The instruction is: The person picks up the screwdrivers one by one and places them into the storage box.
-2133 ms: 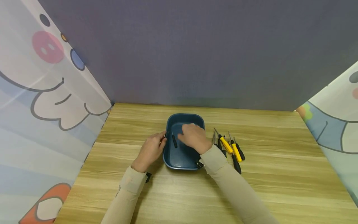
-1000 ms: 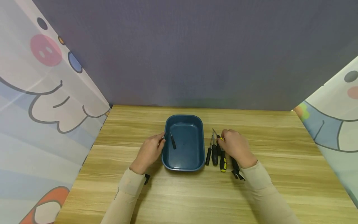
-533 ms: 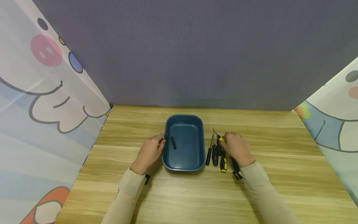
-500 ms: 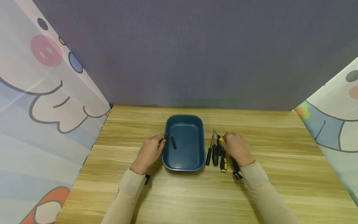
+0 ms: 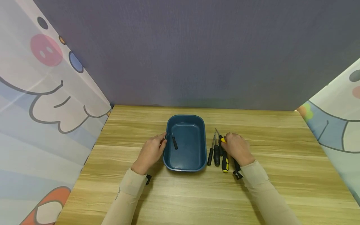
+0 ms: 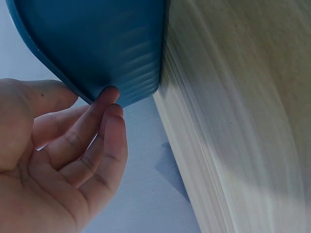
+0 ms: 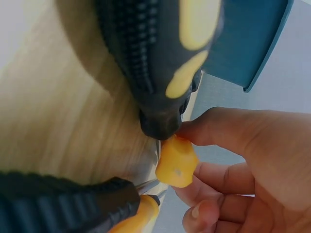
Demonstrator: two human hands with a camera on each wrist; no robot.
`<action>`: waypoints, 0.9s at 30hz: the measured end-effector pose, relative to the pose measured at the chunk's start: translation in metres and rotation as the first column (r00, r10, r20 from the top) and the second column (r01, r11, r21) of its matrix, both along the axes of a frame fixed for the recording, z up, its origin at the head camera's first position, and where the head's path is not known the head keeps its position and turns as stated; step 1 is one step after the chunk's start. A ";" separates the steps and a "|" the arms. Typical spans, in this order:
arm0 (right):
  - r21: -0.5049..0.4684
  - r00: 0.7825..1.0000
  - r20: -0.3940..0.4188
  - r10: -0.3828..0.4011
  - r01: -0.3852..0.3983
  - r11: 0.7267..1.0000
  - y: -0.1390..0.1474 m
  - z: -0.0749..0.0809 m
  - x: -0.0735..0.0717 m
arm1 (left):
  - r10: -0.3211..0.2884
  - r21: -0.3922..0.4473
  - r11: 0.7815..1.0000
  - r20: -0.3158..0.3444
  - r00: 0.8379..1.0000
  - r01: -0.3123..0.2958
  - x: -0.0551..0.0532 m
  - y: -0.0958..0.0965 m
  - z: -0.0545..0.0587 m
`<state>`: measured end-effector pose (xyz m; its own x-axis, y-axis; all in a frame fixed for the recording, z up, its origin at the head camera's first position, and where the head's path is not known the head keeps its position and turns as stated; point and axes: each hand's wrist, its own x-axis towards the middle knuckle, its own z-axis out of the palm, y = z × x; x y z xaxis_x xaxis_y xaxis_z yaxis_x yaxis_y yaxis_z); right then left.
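A blue rectangular tray (image 5: 187, 156) stands mid-table, with a small black-handled screwdriver (image 5: 175, 143) lying in its left side. My left hand (image 5: 150, 151) pinches the tray's left rim; in the left wrist view the thumb lies at the rim and the fingertips meet the outer wall (image 6: 97, 39). To the right of the tray, my right hand (image 5: 239, 148) is over a cluster of screwdrivers. Between its thumb and fingers it pinches the yellow handle of a screwdriver (image 7: 177, 162). The shaft of that screwdriver is largely hidden.
Beside the tray's right wall lie a slim black screwdriver (image 5: 210, 157), a thicker black screwdriver (image 5: 216, 155) and a black-and-yellow screwdriver (image 5: 225, 164). More handles are partly hidden under my right hand. A grey partition (image 5: 202, 56) rises behind the wooden table (image 5: 180, 200).
My right hand has moved from over the tray to the screwdrivers on the right and now pinches the yellow-handled one. My left hand has stayed at the tray's rim.
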<state>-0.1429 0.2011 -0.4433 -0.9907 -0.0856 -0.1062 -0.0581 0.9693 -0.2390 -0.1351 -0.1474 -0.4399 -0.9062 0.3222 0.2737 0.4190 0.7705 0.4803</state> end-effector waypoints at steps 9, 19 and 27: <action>-0.035 0.999 0.031 -0.013 0.014 0.999 0.000 0.003 0.000 | 0.002 0.004 1.000 0.002 1.000 -0.002 0.000 0.000 0.000; -0.113 1.000 0.003 -0.022 0.022 0.993 -0.008 0.013 0.001 | 0.011 0.002 1.000 0.023 1.000 -0.011 -0.001 0.000 -0.001; -0.169 0.999 -0.051 0.006 -0.014 0.985 -0.027 0.035 -0.001 | 0.014 0.005 1.000 0.034 0.999 -0.014 -0.001 0.000 -0.001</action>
<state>-0.1439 0.1742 -0.4084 -0.9934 -0.1080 -0.0392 -0.0837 0.9142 -0.3965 -0.1357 -0.1474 -0.4409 -0.9193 0.3081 0.2448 0.3918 0.7735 0.4981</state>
